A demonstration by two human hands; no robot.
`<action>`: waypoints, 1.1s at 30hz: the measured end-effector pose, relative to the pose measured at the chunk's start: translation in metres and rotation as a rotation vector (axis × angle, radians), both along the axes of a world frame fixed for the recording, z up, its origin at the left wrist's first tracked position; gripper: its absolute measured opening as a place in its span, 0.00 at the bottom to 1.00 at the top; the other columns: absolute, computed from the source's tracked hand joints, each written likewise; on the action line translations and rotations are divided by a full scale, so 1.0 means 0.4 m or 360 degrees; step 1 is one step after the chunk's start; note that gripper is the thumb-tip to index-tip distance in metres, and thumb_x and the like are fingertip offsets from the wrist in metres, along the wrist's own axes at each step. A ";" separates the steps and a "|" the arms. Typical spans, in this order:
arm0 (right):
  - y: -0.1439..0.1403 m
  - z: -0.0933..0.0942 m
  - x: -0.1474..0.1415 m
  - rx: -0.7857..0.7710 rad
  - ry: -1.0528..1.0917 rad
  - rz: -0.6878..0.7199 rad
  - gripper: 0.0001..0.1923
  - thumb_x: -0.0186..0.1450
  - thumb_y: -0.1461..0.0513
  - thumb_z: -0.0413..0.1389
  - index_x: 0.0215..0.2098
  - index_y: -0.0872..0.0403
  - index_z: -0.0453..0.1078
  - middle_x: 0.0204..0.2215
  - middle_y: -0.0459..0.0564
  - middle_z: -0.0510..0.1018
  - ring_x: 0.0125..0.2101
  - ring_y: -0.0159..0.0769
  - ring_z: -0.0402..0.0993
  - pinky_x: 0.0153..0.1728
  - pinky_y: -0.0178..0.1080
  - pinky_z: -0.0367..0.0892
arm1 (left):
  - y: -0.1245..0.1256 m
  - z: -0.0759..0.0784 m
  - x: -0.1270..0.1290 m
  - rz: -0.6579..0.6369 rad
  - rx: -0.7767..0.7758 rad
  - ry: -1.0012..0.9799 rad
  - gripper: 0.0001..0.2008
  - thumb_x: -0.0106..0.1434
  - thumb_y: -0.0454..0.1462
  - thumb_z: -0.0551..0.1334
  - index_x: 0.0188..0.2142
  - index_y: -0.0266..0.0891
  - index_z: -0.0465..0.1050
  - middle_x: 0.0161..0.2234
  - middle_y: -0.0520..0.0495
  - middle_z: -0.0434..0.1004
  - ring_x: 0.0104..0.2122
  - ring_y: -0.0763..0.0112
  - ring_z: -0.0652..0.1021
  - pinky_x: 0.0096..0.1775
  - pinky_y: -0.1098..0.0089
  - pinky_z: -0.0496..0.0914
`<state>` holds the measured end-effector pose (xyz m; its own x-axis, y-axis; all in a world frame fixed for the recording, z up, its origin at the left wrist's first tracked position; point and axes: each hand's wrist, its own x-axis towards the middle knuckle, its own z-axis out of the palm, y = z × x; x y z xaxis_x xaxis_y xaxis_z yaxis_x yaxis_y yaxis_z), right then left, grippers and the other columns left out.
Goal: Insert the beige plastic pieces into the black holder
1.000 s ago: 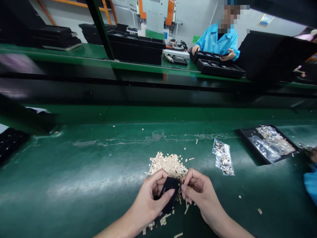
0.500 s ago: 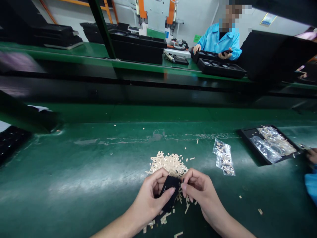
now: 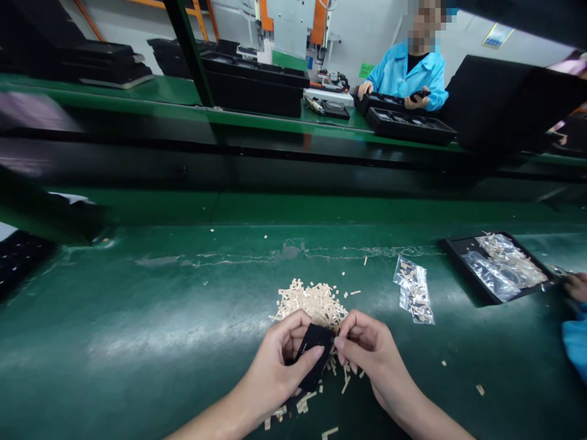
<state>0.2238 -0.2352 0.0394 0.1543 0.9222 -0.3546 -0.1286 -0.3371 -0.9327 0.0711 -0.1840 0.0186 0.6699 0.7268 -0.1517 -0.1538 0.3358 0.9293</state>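
Near the front of the green table, my left hand (image 3: 287, 354) is closed around a flat black rectangular piece (image 3: 314, 351), its thumb pressed on the upper face. My right hand (image 3: 364, 342) is at the right edge of that piece, thumb and forefinger pinched together. Whatever sits between those fingertips is too small to make out. Just beyond both hands lies a heap of small cream-coloured strips (image 3: 307, 300). More loose strips are scattered under and in front of the black piece, partly hidden by my hands.
Right of the heap lie clear plastic bags (image 3: 415, 290) with small parts. Farther right, a black tray (image 3: 493, 296) holds bags and cream pieces, beside another person's hand (image 3: 576, 287). Across the bench, a person in blue (image 3: 406, 73) handles black trays (image 3: 408, 127). A dark green post (image 3: 41, 205) stands at left.
My right fingertips have drawn slightly closer to the black piece's edge, and a dark bit seen at them earlier no longer shows. The person across the bench has tilted their head.
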 end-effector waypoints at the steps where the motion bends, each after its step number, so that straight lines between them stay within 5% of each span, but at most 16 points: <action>1: 0.000 0.000 0.000 -0.0001 0.0000 -0.0007 0.11 0.55 0.61 0.60 0.22 0.55 0.62 0.15 0.40 0.66 0.17 0.24 0.59 0.17 0.28 0.50 | 0.000 0.001 0.000 0.0003 0.0002 -0.0005 0.08 0.58 0.36 0.61 0.29 0.36 0.62 0.24 0.51 0.70 0.23 0.77 0.69 0.25 0.76 0.59; 33: -0.002 -0.001 0.000 -0.0037 -0.0037 0.0014 0.11 0.54 0.61 0.61 0.22 0.55 0.63 0.14 0.39 0.66 0.16 0.23 0.57 0.16 0.28 0.50 | 0.003 0.002 0.001 0.0011 0.0002 0.0035 0.10 0.55 0.37 0.63 0.28 0.36 0.62 0.24 0.52 0.69 0.23 0.77 0.67 0.24 0.76 0.58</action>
